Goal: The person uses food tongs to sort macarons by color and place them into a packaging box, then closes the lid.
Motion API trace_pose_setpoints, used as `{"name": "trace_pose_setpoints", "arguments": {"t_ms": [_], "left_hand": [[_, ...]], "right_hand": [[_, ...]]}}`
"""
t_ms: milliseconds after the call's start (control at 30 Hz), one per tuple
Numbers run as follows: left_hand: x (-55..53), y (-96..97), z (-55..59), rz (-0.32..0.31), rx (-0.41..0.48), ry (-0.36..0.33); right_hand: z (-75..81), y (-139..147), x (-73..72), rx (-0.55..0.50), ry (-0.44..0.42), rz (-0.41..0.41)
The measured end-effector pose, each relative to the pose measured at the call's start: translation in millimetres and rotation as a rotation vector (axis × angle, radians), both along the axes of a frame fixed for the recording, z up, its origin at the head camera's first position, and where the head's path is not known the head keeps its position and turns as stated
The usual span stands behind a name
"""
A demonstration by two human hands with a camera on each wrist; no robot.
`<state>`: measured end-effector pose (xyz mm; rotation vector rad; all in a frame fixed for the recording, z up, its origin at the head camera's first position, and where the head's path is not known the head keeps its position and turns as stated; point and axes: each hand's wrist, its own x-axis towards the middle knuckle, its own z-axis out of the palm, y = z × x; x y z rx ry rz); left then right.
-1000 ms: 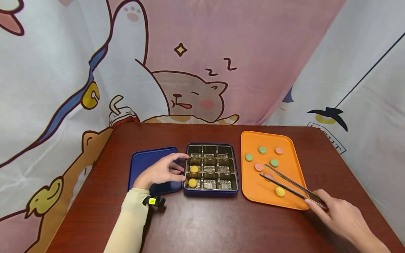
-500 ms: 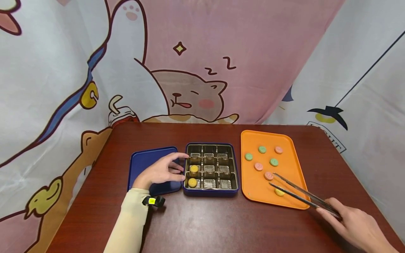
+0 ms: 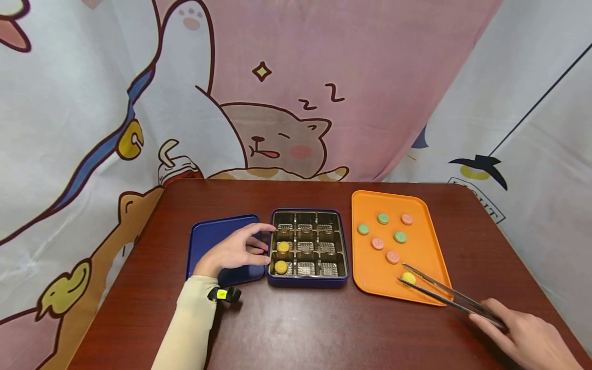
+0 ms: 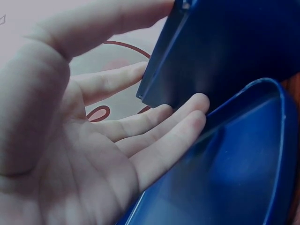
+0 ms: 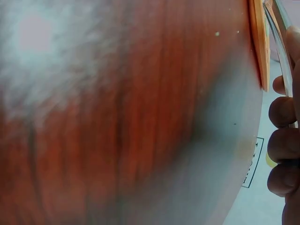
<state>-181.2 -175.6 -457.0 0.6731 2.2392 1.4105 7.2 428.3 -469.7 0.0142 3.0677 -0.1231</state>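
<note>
Now the right hand (image 3: 532, 331) has its fingers curled round the tongs (image 3: 483, 312), whose tips, well out beyond those fingers, straddle a yellow cookie (image 3: 409, 278) on the orange tray (image 3: 379, 280). Whether the tips actually press on it, I cannot tell. The left hand (image 3: 233, 252) holds nothing: its fingers lie loosely spread, thumb and forefinger at the near wall of the box (image 3: 307, 282) beside them, with the blue lid (image 3: 205, 236) lying beneath the palm. Just past that thumb and forefinger, two yellow cookies (image 3: 280, 267) sit in the box. The likeliest trouble, I'd judge, is a poor bite: if the tips meet the cookie off-centre, a squeeze from the right fingers could shoot it out or flip it. Squeezing too hard might crack it, should it be brittle. A pink cookie (image 3: 392, 257) lies near the tips, on the side away from the right fingers, so a forward slip could knock it. Over by the left fingers, a careless push could shift the box, since they rest beside it without a firm grasp.
</note>
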Motion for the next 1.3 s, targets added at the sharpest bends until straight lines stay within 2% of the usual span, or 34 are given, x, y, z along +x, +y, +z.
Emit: {"name": "trace_pose_setpoints", "arguments": {"t_ms": [200, 833, 1300], "left_hand": [[0.0, -0.4, 0.2, -0.002, -0.003, 0.004], [0.6, -0.3, 1.8, -0.003, -0.001, 0.009], [1.0, 0.5, 3.1, -0.004, -0.001, 0.006]], "right_hand": [[-2.4, 2.3, 2.1, 0.009, -0.012, -0.001], [-6.7, 2.2, 5.8, 0.039, 0.15, 0.039], [-9.6, 2.8, 5.9, 0.015, 0.147, 0.032]]}}
